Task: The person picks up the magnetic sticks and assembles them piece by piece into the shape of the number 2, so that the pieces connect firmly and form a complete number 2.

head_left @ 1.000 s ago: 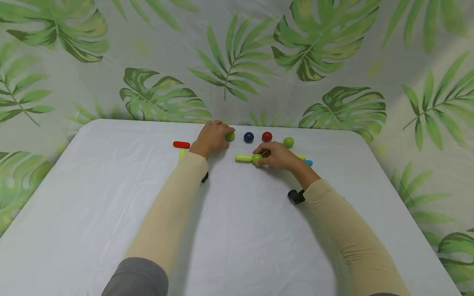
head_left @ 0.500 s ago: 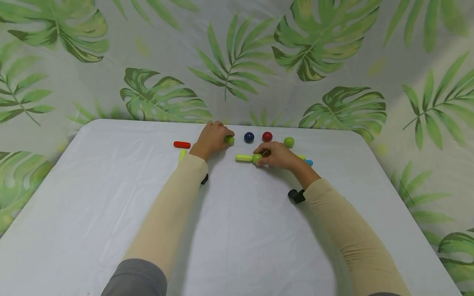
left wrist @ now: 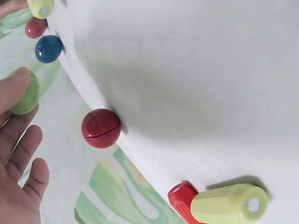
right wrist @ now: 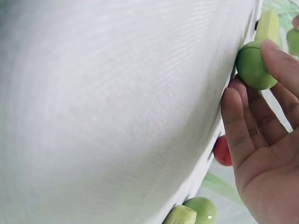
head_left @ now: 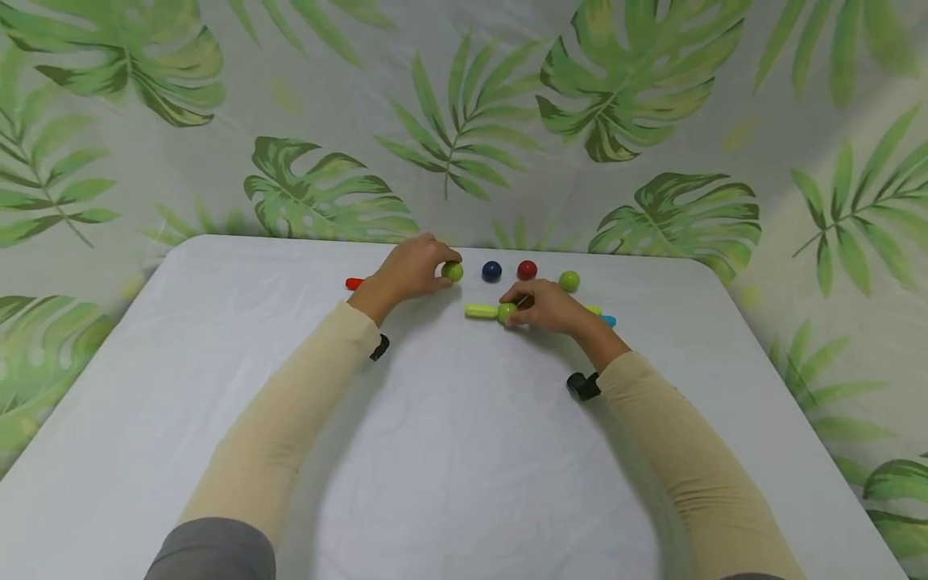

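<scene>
My left hand pinches a green ball between thumb and fingers near the table's far edge. In the left wrist view a seam line shows on this ball. My right hand pinches another green ball, nearer the front. A yellow-green ridged stick lies end-on to that second ball, on its left side. From the right wrist view the stick appears just behind the ball; whether they are joined cannot be told.
A dark blue ball, a red ball and a green ball line the far edge. A blue stick pokes out behind my right wrist. By my left wrist lie a red ball, a red stick and a yellow-green stick.
My left forearm has swung to the left and now hides the yellow-green stick there. The ball in my left hand has turned and more of it shows. My right hand stays put.
</scene>
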